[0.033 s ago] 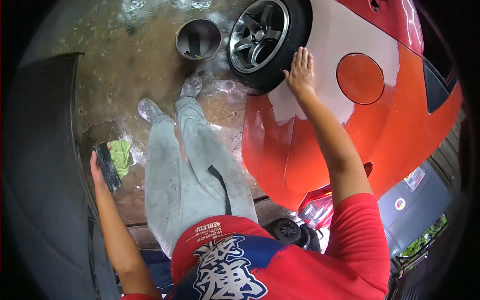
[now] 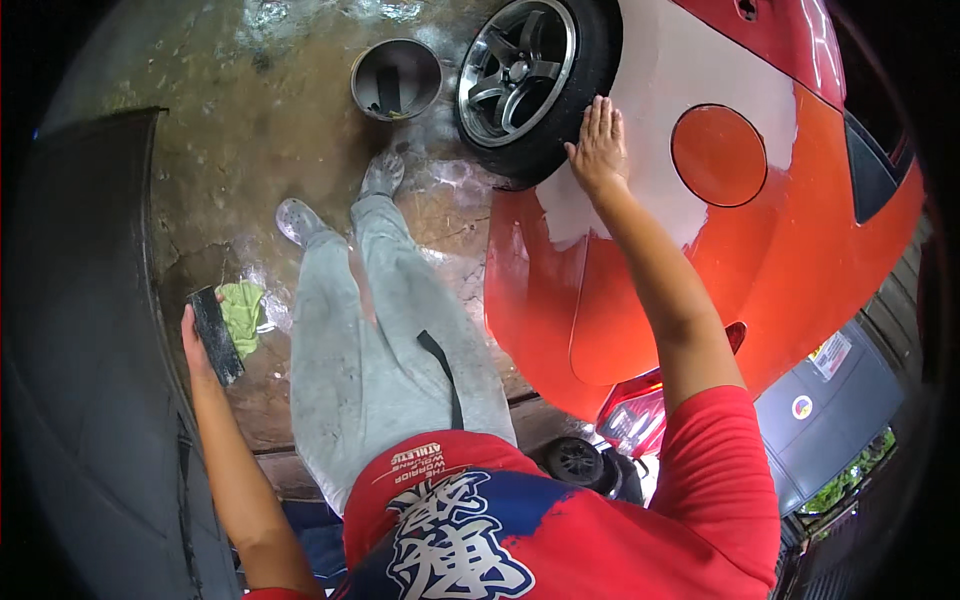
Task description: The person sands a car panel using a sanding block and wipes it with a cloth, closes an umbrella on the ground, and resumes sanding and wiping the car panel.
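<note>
The left grip [image 2: 194, 345], a bare hand held low at the person's left side, is closed around a long black rectangular block [image 2: 217, 335] with pale smudges on its face. A crumpled lime-green cloth [image 2: 241, 317] sits against the block's right edge; whether the fingers hold it too, I cannot tell. The right grip [image 2: 602, 150], also bare, is open and flat, its fingers straight and close together, the thumb spread. It rests over the matte greyish-beige patch [image 2: 655, 85] on the glossy orange-red car body [image 2: 650, 300], just beside the black rubber tyre [image 2: 597, 75] with its grey five-spoke wheel [image 2: 517, 70]. To the right of this hand is a round orange fuel flap [image 2: 718, 156], ringed by a dark seam. On the wet brown floor [image 2: 270, 130], left of the wheel, stands a round grey bucket [image 2: 427, 85] with a dark strip-like object [image 2: 389, 88] inside.
</note>
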The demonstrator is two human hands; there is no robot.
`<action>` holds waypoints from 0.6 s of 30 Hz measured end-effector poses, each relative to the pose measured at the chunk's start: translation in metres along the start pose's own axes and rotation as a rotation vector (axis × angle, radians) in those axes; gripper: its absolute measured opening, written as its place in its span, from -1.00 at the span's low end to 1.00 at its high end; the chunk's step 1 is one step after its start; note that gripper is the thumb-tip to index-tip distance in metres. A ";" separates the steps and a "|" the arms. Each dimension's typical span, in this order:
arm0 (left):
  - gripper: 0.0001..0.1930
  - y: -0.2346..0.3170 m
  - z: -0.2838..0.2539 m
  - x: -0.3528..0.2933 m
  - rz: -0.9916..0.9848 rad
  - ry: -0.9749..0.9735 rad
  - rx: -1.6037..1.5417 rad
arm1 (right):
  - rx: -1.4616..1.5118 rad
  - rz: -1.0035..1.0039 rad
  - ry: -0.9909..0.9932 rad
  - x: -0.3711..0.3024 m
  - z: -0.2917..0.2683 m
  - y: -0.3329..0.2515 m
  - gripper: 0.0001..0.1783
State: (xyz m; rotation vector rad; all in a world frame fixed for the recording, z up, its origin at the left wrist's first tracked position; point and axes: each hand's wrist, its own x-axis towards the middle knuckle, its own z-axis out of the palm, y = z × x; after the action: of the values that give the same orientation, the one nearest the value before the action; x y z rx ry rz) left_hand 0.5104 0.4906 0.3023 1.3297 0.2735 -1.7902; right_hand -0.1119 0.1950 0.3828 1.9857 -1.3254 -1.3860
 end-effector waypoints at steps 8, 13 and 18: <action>-0.46 0.011 0.014 -0.004 0.107 0.071 0.015 | -0.091 -0.144 -0.013 -0.050 0.019 -0.036 -0.18; -0.48 0.036 0.053 -0.029 0.050 0.036 0.032 | -0.009 -0.326 -0.085 -0.106 0.037 -0.066 -0.25; -0.48 0.054 0.101 -0.086 0.082 0.152 0.088 | 0.659 -0.210 -0.411 -0.233 0.078 -0.134 -0.22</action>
State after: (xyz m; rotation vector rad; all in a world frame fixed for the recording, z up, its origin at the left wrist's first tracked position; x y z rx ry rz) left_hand 0.4873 0.4395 0.4339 1.5214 0.2211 -1.6522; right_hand -0.1324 0.4742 0.3705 2.3829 -2.0121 -1.6711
